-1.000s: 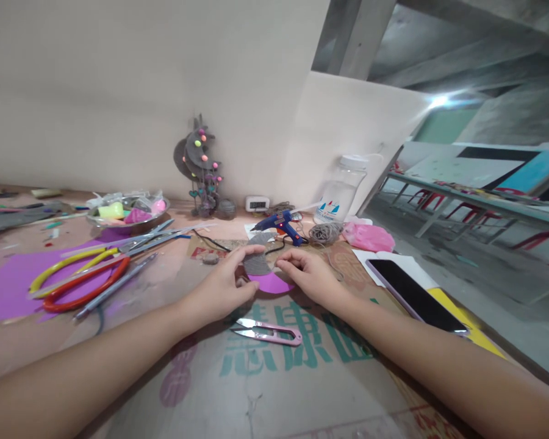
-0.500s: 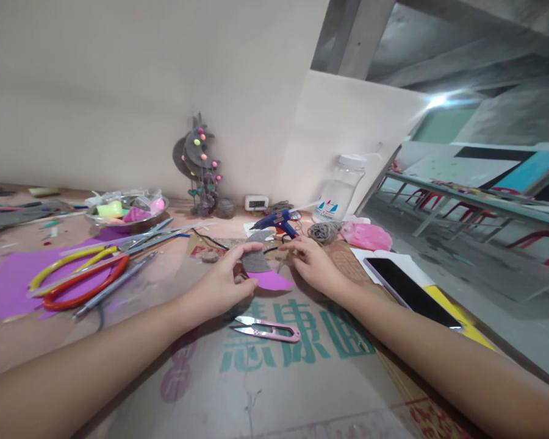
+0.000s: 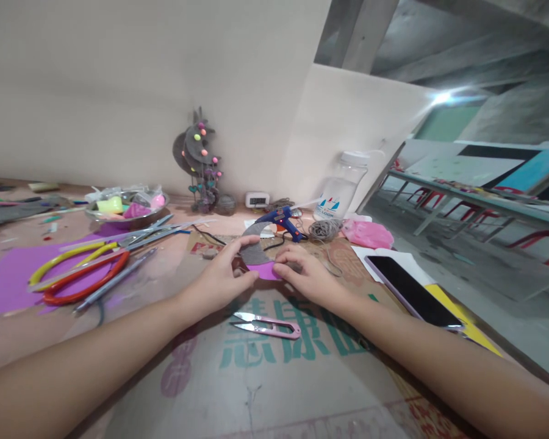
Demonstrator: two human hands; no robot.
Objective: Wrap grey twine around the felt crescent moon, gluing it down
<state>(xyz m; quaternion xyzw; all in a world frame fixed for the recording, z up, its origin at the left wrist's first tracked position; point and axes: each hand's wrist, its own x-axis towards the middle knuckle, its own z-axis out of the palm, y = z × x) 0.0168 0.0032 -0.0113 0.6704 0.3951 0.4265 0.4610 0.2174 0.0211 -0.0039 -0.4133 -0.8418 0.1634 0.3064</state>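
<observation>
Between my hands, above the cardboard, is a grey crescent-shaped piece (image 3: pixel 255 251) with a purple piece (image 3: pixel 266 271) along its lower edge. My left hand (image 3: pixel 229 268) grips the grey piece's left side, thumb in front and fingers behind. On the right, my right hand (image 3: pixel 302 271) pinches the end of the purple piece. A blue glue gun (image 3: pixel 281 221) lies just behind them. Small pink snips (image 3: pixel 268 326) lie nearer to me on the cardboard (image 3: pixel 210 378).
Red-handled (image 3: pixel 89 285) and yellow-handled scissors (image 3: pixel 68 259) lie left on purple sheets, before a metal bowl (image 3: pixel 128 219). A grey moon ornament (image 3: pixel 199 155) is by the wall. Behind right are a bottle (image 3: pixel 341 189), yarn (image 3: pixel 324 228) and pink plastic (image 3: pixel 368 233); a phone (image 3: pixel 412 289) lies right.
My right hand has moved left and taken hold of the purple piece. The grey piece has turned, so more of its curve shows.
</observation>
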